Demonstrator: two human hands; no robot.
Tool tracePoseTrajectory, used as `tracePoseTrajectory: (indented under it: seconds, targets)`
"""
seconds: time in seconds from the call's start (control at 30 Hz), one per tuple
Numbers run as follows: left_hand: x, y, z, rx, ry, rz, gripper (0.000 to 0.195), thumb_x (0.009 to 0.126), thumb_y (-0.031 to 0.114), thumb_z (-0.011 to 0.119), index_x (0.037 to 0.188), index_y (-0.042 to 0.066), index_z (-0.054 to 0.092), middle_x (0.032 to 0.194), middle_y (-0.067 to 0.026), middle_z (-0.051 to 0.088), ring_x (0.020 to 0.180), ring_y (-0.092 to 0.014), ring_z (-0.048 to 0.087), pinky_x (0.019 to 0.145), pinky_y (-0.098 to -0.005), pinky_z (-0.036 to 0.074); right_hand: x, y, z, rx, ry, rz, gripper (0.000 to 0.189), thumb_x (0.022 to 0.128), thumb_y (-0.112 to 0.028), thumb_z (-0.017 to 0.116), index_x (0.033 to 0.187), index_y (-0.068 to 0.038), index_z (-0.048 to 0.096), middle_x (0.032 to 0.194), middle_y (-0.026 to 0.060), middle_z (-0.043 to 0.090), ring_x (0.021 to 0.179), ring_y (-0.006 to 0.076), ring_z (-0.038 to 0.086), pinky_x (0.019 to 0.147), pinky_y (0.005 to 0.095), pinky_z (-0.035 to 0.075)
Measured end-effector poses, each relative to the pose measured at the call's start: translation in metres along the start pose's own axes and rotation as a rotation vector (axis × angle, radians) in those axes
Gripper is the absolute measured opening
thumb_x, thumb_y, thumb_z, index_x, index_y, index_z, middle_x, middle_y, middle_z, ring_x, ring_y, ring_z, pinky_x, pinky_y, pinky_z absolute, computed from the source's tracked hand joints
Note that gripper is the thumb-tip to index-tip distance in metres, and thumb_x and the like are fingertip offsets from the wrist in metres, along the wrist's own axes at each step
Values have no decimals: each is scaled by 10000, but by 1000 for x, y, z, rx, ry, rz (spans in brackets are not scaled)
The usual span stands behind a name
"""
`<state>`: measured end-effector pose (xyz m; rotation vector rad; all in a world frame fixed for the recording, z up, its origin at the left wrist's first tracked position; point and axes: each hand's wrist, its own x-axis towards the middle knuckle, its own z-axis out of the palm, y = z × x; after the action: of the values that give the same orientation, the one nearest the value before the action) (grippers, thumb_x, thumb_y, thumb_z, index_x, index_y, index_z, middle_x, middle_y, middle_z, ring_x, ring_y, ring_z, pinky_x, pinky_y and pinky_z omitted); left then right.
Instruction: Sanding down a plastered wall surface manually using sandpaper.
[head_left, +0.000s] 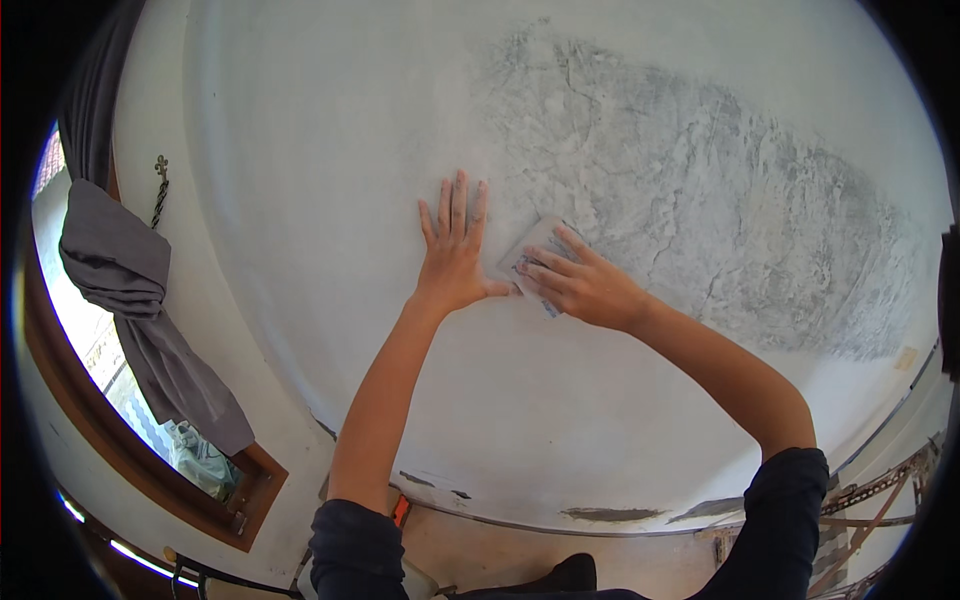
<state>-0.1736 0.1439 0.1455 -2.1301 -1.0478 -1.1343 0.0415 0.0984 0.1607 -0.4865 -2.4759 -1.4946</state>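
Note:
My left hand (456, 255) lies flat against a white plastered wall (330, 195), fingers spread and pointing up, fingertips dusty. Its thumb reaches to the lower left edge of a pale sheet of sandpaper (529, 238) with printing on its back. Under the fingers of my right hand (574, 281) that sheet is pressed against the wall. Around and to the right of the sheet spreads a rough grey patch (697, 195), streaked with white and finely cracked. Smoother white surface surrounds the patch.
At left, a knotted grey curtain (116, 247) hangs by a brown wooden window frame (259, 495). A curtain hook (161, 169) sticks out from the wall. Rusty metal framework (874, 495) stands at lower right. Dark damaged spots (611, 514) run along the wall's base.

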Motion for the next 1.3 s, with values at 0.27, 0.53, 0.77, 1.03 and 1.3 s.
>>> tracePoseTrajectory:
  seconds: [0.27, 0.53, 0.77, 1.03, 1.3]
  targets:
    - [-2, -4, 10, -29, 78, 38, 1375, 405, 748, 656, 1420, 37, 62, 1478, -204, 0, 1365, -374, -14, 1035, -605, -29, 40, 43, -14, -139, 131, 193, 257, 780, -109, 555, 1021, -79, 639, 1212, 17, 543, 1235, 177, 403, 1068, 500, 250]
    - [0, -4, 5, -35, 36, 1, 1397, 379, 667, 734, 1422, 38, 51, 1481, -193, -5, 1364, -376, -11, 1041, -602, -14, -1, 3, 1, 35, 45, 95, 331, 764, -93, 557, 1089, -72, 615, 1213, 26, 534, 1240, 181, 399, 1066, 504, 254]
    - [-2, 0, -4, -111, 31, 48, 1293, 478, 560, 762, 1425, 44, 49, 1482, -192, -6, 1370, -361, -22, 1049, -591, -26, 21, 65, -31, -277, 105, 318, 416, 762, -105, 553, 1176, -63, 551, 1271, 41, 490, 1263, 195, 368, 1071, 513, 228]
    - [-10, -6, -16, -212, 176, 60, 778, 768, 193, 572, 1415, 47, 166, 1477, -144, 158, 1367, -296, 147, 1082, -512, 56, -27, -18, 0, -56, -102, 5, 453, 765, -131, 535, 1213, -62, 528, 1254, 42, 495, 1267, 192, 358, 1082, 521, 217]
    - [-5, 8, -22, -275, 212, 18, 672, 798, 124, 519, 1397, 44, 224, 1453, -141, 221, 1347, -296, 203, 1081, -490, 123, 28, 50, -17, -217, 47, 100, 383, 780, -133, 539, 1159, -90, 573, 1248, 18, 509, 1269, 188, 364, 1075, 509, 226]
